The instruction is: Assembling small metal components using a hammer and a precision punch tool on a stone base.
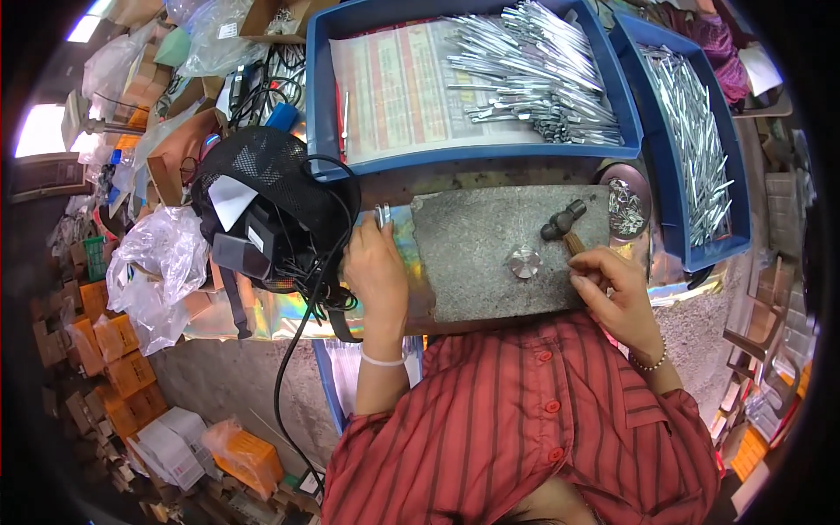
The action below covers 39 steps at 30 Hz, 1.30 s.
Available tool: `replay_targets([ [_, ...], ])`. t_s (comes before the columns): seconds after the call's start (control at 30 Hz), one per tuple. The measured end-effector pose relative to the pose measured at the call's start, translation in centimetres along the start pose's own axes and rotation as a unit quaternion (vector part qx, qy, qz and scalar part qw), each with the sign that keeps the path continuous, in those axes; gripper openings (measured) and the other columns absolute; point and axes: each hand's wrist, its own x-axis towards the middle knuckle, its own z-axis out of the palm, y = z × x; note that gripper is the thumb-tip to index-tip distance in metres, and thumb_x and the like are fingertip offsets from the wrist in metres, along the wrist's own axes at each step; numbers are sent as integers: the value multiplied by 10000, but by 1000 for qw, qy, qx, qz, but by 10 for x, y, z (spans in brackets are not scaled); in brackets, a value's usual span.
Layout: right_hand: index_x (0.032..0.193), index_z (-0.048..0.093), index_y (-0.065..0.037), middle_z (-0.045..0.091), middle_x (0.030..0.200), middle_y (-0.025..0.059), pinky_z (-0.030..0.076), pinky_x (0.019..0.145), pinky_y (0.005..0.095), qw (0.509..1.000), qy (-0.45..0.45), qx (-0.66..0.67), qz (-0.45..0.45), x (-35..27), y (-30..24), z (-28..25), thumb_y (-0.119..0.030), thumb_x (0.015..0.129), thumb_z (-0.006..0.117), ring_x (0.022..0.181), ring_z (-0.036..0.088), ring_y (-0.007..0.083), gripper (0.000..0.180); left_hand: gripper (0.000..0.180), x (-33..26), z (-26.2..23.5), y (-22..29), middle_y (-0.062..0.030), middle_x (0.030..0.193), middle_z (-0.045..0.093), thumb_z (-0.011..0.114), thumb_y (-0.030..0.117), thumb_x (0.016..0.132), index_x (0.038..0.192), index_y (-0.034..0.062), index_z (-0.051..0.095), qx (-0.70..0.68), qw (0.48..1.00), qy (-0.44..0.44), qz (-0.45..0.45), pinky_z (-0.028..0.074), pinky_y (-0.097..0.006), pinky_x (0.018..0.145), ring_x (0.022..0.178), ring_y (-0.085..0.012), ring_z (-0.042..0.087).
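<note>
My right hand (616, 296) is closed around the wooden handle of a small hammer (563, 220), whose dark head lies over a grey stone slab (472, 262). A round, shiny metal disc (524, 262) rests on the slab, left of that hand. Left of the slab, my left hand (376, 271) has its fingers drawn together at small silver metal strips (382, 213) that stick out past the fingertips. How far the strips reach into the hand is hidden.
A blue tray (477, 156) beyond the slab holds many thin silver metal rods, and another blue tray (669, 188) stands at right. A round dish (646, 197) of small metal parts sits by the slab's corner. A black mesh basket (262, 157) with cables stands left.
</note>
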Motion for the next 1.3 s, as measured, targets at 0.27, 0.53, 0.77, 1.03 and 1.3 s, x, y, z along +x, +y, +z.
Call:
replay_targets([
  [0.27, 917, 575, 19, 541, 787, 56, 392, 562, 219, 997, 57, -48, -8, -2, 9, -5, -3, 790, 580, 640, 508, 104, 128, 365, -3, 0, 3, -186, 1002, 576, 614, 187, 809, 1111, -3, 538, -35, 999, 23, 17, 449, -428, 740, 881, -364, 561],
  [0.53, 1007, 537, 5, 533, 917, 130, 442, 645, 294, 973, 96, -201, -59, 0, 18, -3, -14, 783, 588, 750, 548, 230, 230, 350, -5, -4, -4, -191, 990, 564, 618, 119, 790, 1110, 0, 538, -99, 994, 12, 50, 436, -422, 747, 889, -366, 550],
  [0.77, 1104, 488, -7, 498, 1057, 166, 420, 791, 401, 956, 66, -278, -60, -4, 9, -3, -45, 718, 610, 949, 515, 339, 406, 292, -16, -36, 15, -171, 956, 580, 607, 38, 791, 1070, -25, 554, -102, 992, 25, 72, 467, -352, 695, 789, -293, 587],
  [1.03, 1056, 462, 5, 481, 960, 160, 423, 727, 421, 954, 57, -294, -25, -9, 17, -13, 1, 719, 535, 862, 509, 346, 344, 218, 66, -76, 105, -105, 901, 613, 609, 2, 795, 1013, -2, 608, -349, 911, -77, 205, 467, -230, 653, 738, -131, 575],
  [1.3, 1068, 454, -6, 477, 897, 178, 442, 639, 421, 979, 70, -186, -45, -11, 27, -12, -16, 747, 544, 788, 531, 373, 334, 148, 204, 55, 117, -159, 772, 593, 652, 111, 723, 837, 23, 618, -88, 938, -147, 303, 459, -376, 676, 755, -313, 587],
])
